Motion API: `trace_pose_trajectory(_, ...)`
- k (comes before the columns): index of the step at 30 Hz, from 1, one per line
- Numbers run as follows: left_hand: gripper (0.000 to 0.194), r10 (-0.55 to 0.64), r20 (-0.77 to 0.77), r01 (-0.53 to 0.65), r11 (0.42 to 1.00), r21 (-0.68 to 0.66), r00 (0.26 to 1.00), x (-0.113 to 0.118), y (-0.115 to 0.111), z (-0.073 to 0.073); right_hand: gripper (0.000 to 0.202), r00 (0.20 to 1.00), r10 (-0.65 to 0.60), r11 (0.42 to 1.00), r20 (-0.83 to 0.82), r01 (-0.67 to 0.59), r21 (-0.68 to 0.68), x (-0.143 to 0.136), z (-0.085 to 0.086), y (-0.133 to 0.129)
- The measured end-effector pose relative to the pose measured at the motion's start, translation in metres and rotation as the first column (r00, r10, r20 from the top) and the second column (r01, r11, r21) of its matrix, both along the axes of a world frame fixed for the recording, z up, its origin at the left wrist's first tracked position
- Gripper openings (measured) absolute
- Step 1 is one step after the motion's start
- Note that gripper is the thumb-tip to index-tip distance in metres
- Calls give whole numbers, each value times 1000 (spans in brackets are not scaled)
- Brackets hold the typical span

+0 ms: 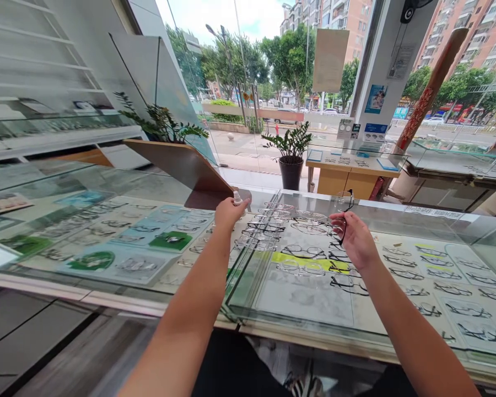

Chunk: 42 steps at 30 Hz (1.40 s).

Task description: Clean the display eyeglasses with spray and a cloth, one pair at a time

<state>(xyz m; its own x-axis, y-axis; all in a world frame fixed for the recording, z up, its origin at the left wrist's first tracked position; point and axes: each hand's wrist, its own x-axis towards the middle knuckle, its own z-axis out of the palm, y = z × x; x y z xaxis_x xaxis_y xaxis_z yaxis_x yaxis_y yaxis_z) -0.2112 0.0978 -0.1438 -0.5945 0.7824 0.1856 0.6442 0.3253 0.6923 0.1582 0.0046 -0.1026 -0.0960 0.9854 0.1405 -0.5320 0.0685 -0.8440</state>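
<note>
My left hand (pixel 228 212) is raised over the counter, its fingers closed around a small bottle with a clear, whitish top (pixel 237 196). Most of the bottle is hidden by the hand. My right hand (pixel 359 238) pinches a pair of dark-rimmed eyeglasses (pixel 349 201) and holds it up above the glass. Between the hands, several pairs of glasses lie in rows, among them a black-framed pair (pixel 302 252) near a yellow strip (pixel 283 257).
A glass display counter (pixel 289 311) spans the front, with more eyeglasses (pixel 467 310) on the right and left. A brown tilted board (pixel 182 165) stands behind my left hand. Beyond are a potted plant (pixel 291 171), a wooden display table (pixel 334 179) and large windows.
</note>
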Motion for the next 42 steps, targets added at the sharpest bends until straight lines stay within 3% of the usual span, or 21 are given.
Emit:
trace_pose_trajectory(4, 49, 132, 22, -134, 978, 158, 991, 5, -7, 16, 29, 1000, 0, 1000, -1, 0, 8, 2, 0, 1)
trace_pose_trajectory(7, 42, 215, 19, -210, 925, 316, 976, 13, -15, 33, 28, 1000, -7, 1000, -8, 7, 10, 5, 0, 3)
trace_pose_trajectory(9, 30, 214, 34, -204, 857, 473, 976, 21, -22, 44, 27, 1000, -12, 1000, -14, 12, 19, 7, 2, 3)
trace_pose_trajectory(12, 39, -18, 176, -121, 660, 741, 984, 43, -32, 58, 26, 999, -24, 999, -30, 25, 32, 9, 5, 3)
trace_pose_trajectory(14, 41, -295, 331, -100, 593, 799, 896, 64, -39, 64, 27, 999, -34, 999, -42, 36, 32, 9, 7, 2)
trace_pose_trajectory(16, 37, -465, 397, -27, 622, 783, 791, 87, -47, 66, 26, 998, -42, 998, -42, 44, 34, 8, 7, 1)
trace_pose_trajectory(19, 31, -657, 484, 166, 676, 718, 577, 120, -59, 62, 25, 999, -49, 998, -18, 50, 46, 7, 7, -1)
trace_pose_trajectory(22, 28, -730, 623, 356, 682, 639, 280, 144, -71, 54, 28, 999, -46, 997, 10, 46, 57, 5, 7, -3)
trace_pose_trajectory(24, 33, -693, 704, 441, 687, 577, 158, 155, -78, 48, 31, 999, -43, 997, 20, 42, 57, 4, 8, -5)
trace_pose_trajectory(28, 50, -643, 761, 548, 667, 506, 80, 165, -87, 37, 34, 999, -35, 999, 14, 34, 39, 1, 9, -8)
trace_pose_trajectory(33, 54, -656, 755, 576, 619, 533, 6, 172, -92, 29, 33, 999, -28, 999, 32, 27, 29, -3, 6, -8)
trace_pose_trajectory(42, 57, -618, 786, 583, 635, 506, -8, 177, -94, 25, 33, 999, -5, 999, 48, 3, 52, -7, 6, -13)
